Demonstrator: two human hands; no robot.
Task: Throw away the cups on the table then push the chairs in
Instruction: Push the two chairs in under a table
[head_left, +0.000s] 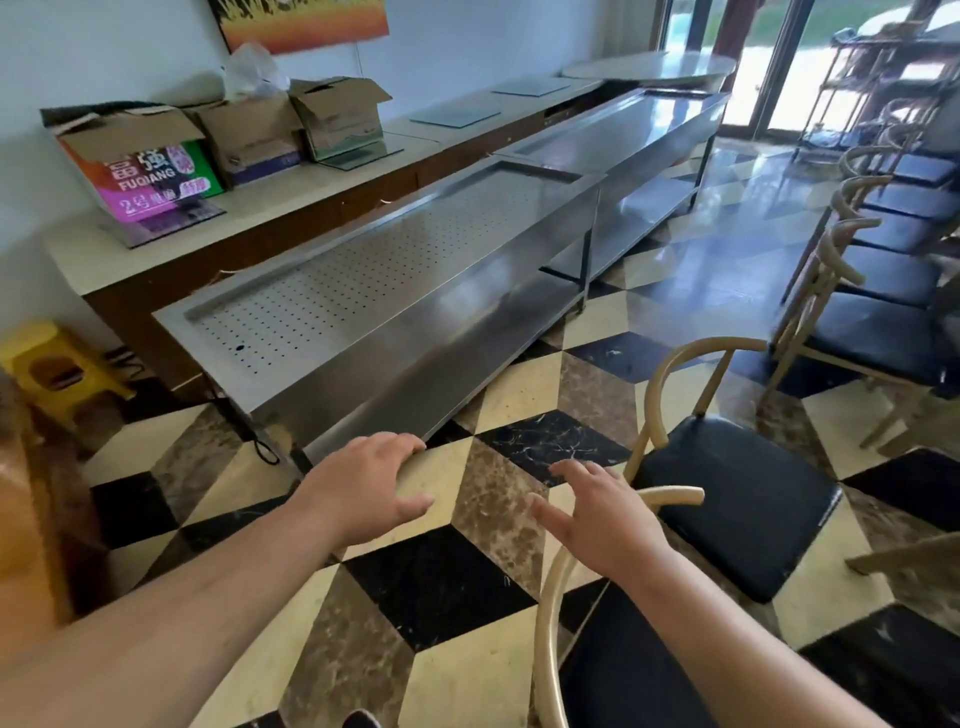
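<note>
Two cream-framed chairs with black seats stand on the chequered floor at the lower right. The nearer chair (613, 670) is just under my right arm, its curved back rail ending beside my wrist. The farther chair (727, 499) stands beyond it. My right hand (597, 514) hovers with fingers spread above the nearer chair's back rail, holding nothing. My left hand (369, 483) is held out over the floor, fingers loosely apart and empty. No cups are in view.
A long steel counter (395, 312) with a perforated top runs along the left. Behind it a sideboard carries cardboard boxes (150, 161). A yellow stool (57, 369) sits at far left. More black-seated chairs (883, 291) line the right side.
</note>
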